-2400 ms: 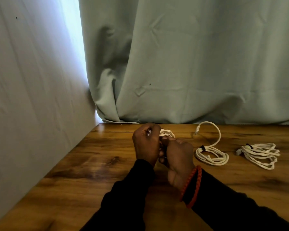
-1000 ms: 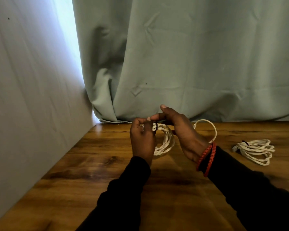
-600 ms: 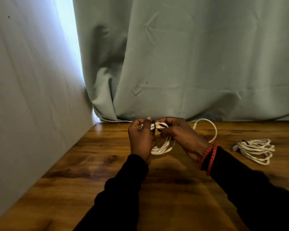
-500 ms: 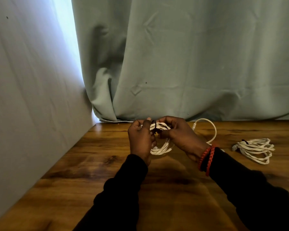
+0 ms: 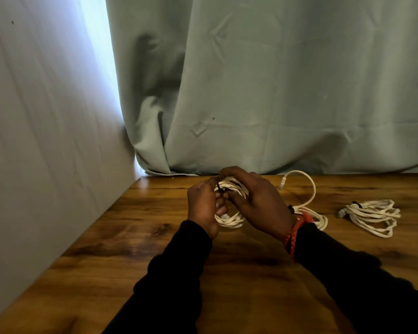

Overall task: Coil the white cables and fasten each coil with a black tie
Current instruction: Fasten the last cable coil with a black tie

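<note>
Just above the wooden table [image 5: 135, 242], near its far edge, both hands hold a white cable coil [image 5: 229, 220]. My left hand [image 5: 203, 206] grips the coil's left side, fingers curled round the strands. My right hand [image 5: 258, 201] curls over the top of the coil, fingertips at a black tie [image 5: 219, 188] that sits on the upper strands. Much of the coil is hidden behind my right hand. A second white coil [image 5: 319, 219] with a black tie and a loose looping end lies just right of my right wrist. A third tied coil [image 5: 372, 216] lies further right.
A pale green curtain [image 5: 263, 92] hangs along the back edge of the table. A grey wall [image 5: 41, 128] closes off the left side. Bare wood stretches toward the near edge, under my dark sleeves.
My right hand has come down from a raised, open-fingered pose and curled over the top of the coil. My left hand keeps its grip in the same place.
</note>
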